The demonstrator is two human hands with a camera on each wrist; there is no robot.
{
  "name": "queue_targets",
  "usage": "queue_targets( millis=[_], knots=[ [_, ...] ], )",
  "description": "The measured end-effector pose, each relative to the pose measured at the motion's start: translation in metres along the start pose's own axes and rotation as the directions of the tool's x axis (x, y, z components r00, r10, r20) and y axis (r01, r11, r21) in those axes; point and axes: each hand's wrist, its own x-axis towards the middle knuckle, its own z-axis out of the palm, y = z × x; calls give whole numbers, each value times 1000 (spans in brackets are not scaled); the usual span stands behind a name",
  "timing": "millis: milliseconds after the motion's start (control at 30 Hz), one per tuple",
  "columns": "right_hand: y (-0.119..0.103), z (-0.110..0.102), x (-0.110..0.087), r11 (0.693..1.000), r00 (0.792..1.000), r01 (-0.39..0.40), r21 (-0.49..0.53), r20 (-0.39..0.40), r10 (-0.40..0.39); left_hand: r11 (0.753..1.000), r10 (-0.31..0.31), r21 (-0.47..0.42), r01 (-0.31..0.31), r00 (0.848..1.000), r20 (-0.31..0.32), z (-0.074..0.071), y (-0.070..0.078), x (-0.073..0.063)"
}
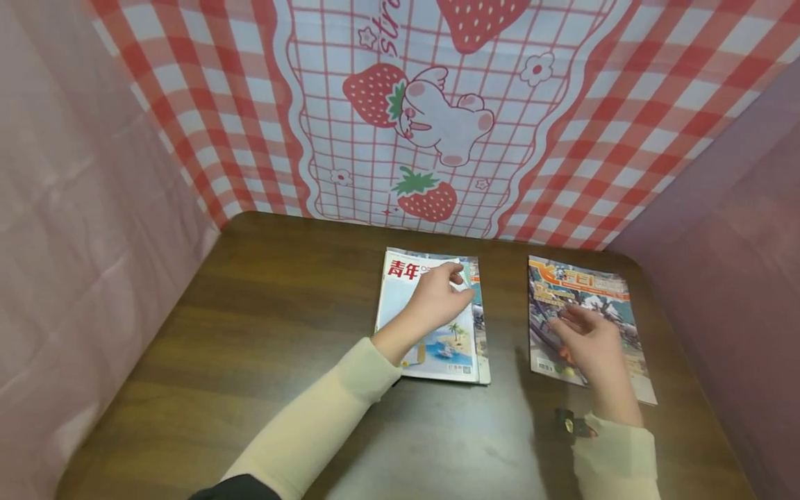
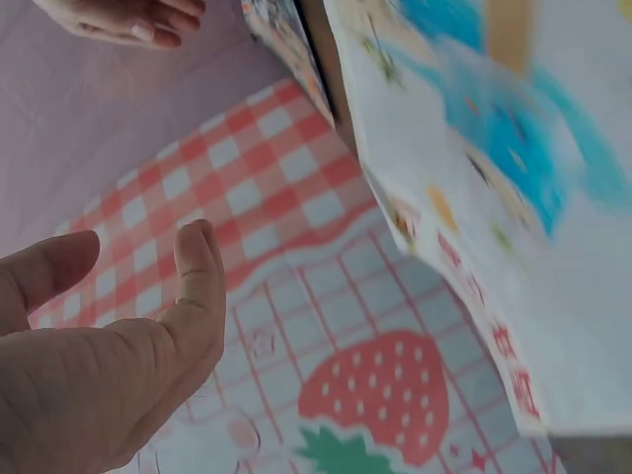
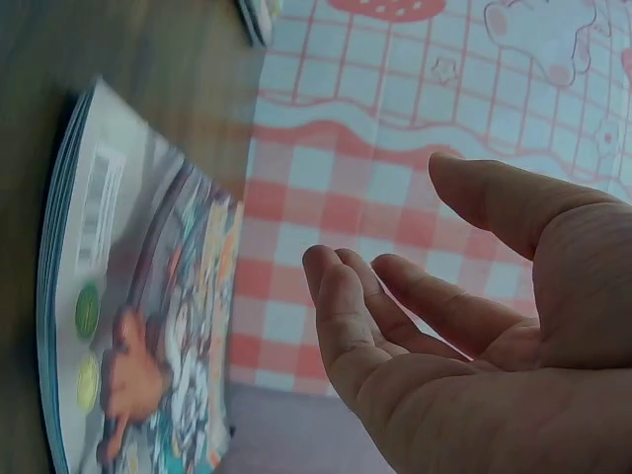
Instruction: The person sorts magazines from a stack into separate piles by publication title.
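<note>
A white magazine [image 1: 437, 354] with red characters and a beach picture lies on top of another colourful magazine [image 1: 480, 316], whose right and top edges stick out. Over the white cover hovers my left hand [image 1: 437, 297], fingers loosely bent and holding nothing; the left wrist view shows a gap between thumb and fingers. To the right lies a magazine [image 1: 544, 347] with an orange title and a busy picture. My right hand [image 1: 594, 344] is above it, its fingers relaxed and apart from the thumb. In the right wrist view this hand [image 3: 444, 336] has nothing in it.
Both magazine piles rest on a brown wooden table [image 1: 250, 312]. A red-and-white checked cloth [image 1: 219, 125] with strawberries hangs behind the table. Pinkish curtains [image 1: 94, 208] stand at both sides. A small dark object [image 1: 569, 422] is at the right wrist.
</note>
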Motion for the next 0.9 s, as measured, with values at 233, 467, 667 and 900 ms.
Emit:
queue_targets(
  millis=[233, 467, 667, 900],
  knots=[
    [-15, 11, -7, 999, 999, 23, -32, 23, -22, 1000, 8, -15, -9, 997, -77, -27, -14, -16],
    [-23, 28, -14, 998, 996, 66, -4, 54, -66, 997, -6, -72, -3, 992, -125, -53, -21, -32],
    [-26, 33, -18, 998, 997, 51, -26, 61, -49, 997, -13, -83, -2, 982, -187, -70, -33, -44],
    [-28, 40, -21, 996, 994, 77, -52, 80, -73, 996, -68, -74, 52, 970, -235, -84, -58, -57]
  ],
)
